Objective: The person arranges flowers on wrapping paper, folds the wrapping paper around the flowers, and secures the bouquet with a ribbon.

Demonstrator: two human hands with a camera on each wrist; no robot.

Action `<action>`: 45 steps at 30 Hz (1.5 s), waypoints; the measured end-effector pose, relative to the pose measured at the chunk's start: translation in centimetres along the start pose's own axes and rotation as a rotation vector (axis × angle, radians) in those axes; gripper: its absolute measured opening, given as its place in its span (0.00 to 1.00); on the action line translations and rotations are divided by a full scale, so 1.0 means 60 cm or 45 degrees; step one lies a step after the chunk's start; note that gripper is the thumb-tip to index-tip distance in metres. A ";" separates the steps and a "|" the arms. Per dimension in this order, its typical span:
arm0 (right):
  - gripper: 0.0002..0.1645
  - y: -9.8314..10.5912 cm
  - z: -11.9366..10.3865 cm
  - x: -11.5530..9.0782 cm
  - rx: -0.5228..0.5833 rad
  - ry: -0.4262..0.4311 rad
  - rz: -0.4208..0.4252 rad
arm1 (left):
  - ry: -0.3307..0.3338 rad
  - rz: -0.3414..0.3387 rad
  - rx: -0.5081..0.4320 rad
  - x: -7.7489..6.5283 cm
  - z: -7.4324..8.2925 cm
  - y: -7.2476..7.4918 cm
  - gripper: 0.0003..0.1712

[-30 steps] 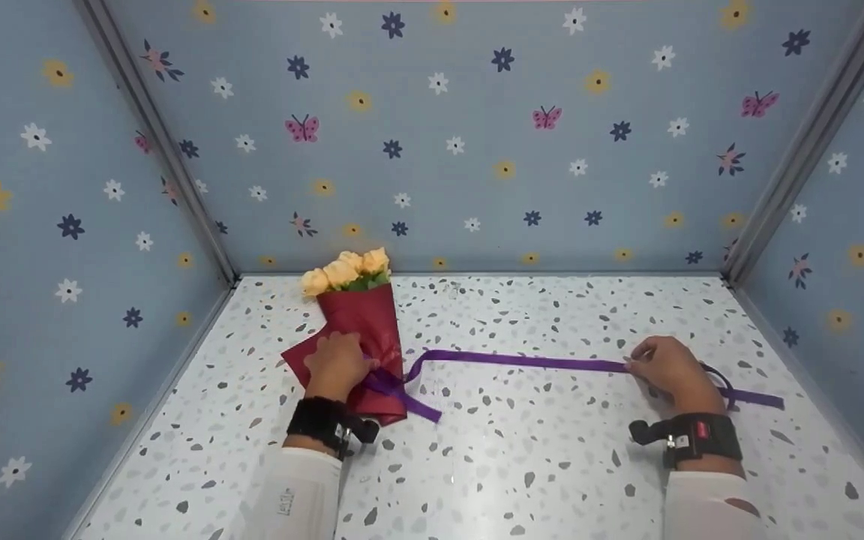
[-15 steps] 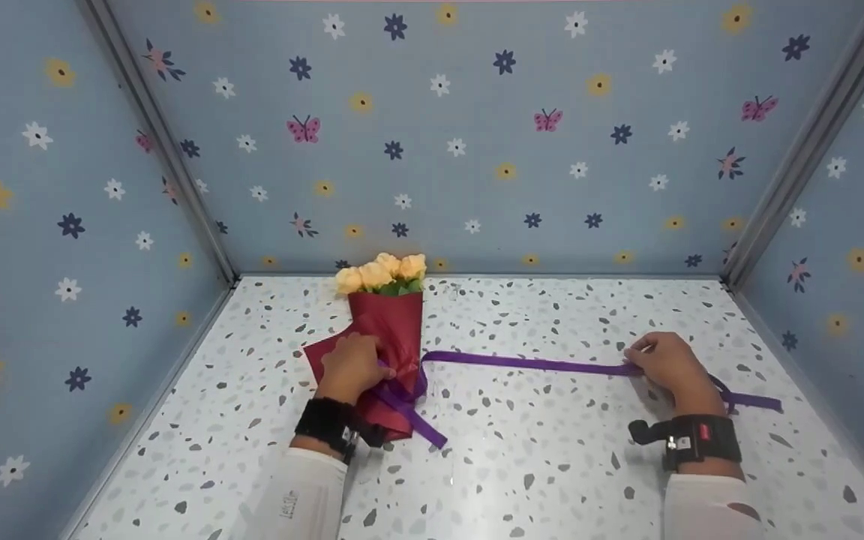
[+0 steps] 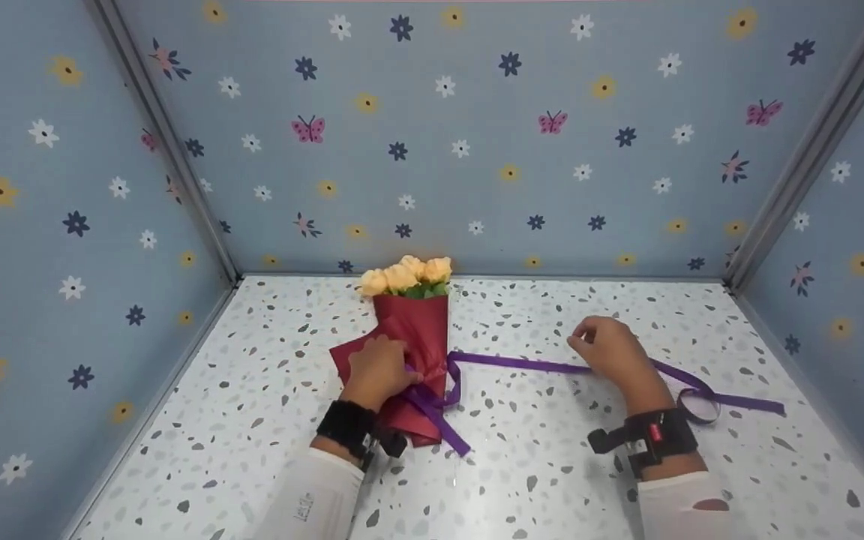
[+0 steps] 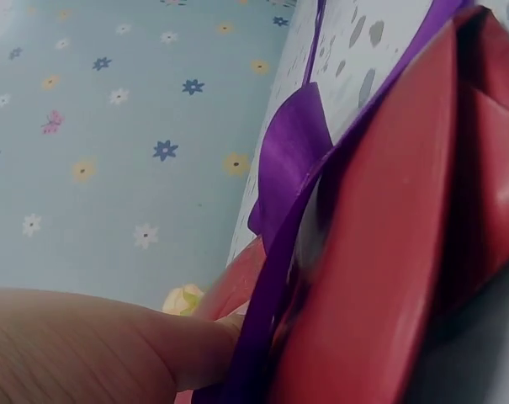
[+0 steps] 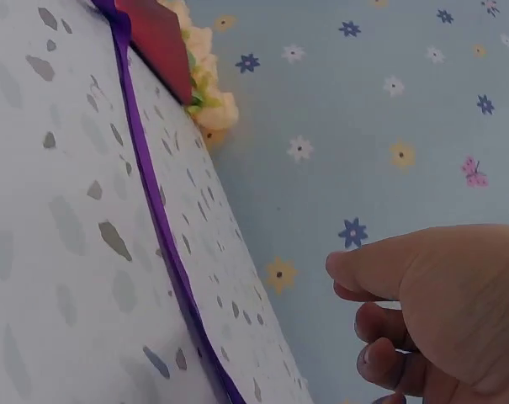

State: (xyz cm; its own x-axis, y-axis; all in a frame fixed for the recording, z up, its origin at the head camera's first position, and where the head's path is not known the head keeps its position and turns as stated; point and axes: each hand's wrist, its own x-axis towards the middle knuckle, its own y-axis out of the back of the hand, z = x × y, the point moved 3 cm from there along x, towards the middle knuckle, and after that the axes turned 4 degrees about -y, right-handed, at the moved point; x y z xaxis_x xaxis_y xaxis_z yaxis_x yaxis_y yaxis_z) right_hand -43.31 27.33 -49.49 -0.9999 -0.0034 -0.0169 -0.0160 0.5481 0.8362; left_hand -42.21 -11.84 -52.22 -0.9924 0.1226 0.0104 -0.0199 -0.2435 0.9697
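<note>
A bouquet of yellow roses (image 3: pixel 402 277) in dark red wrapping paper (image 3: pixel 424 330) lies left of the middle of the table, blooms toward the back wall. My left hand (image 3: pixel 381 373) grips its narrower part, the thumb (image 4: pixel 187 345) pressing on a purple ribbon (image 4: pixel 288 160) that crosses the paper. A short ribbon end sticks out toward the front. To the right the long tail of the purple ribbon (image 3: pixel 522 363) runs across the table and passes behind my right hand (image 3: pixel 612 349). The right fingers are loosely bent, with nothing between thumb and forefinger.
The speckled white tabletop (image 3: pixel 522 480) is bounded by blue walls (image 3: pixel 477 112) printed with flowers and butterflies. Near the right side the ribbon makes a loop (image 3: pixel 700 405) before its far end. Each wrist wears a black strap (image 3: pixel 664 439) with a camera.
My left hand has moved right with the bouquet and the ribbon on it. My right hand has let go of the ribbon and moved left above it.
</note>
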 end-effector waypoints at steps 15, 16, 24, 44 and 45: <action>0.30 -0.174 -0.196 0.043 0.853 -0.031 -0.358 | 0.002 -0.010 -0.015 -0.001 0.007 -0.003 0.27; 0.33 -0.189 -0.202 0.050 0.897 -0.070 -0.378 | 0.004 -0.015 -0.019 -0.002 0.006 -0.005 0.27; 0.44 -0.238 -0.244 0.069 1.013 -0.277 -0.437 | 0.000 -0.018 -0.028 0.000 0.005 -0.006 0.29; 0.16 -0.254 -0.297 0.059 0.865 -0.155 -0.617 | 0.019 -0.047 -0.086 0.000 -0.001 0.003 0.28; 0.17 -0.256 -0.300 0.059 0.901 -0.170 -0.641 | 0.023 -0.049 -0.088 0.000 -0.002 0.003 0.28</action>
State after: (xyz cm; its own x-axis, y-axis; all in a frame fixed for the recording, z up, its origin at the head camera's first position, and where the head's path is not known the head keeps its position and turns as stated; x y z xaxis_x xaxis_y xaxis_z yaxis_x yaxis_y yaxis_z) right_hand -46.71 3.83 -52.50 -0.8653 -0.3107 -0.3934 -0.4028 0.8981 0.1767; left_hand -42.20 -12.02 -52.08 -0.9928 0.1155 -0.0316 -0.0657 -0.3046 0.9502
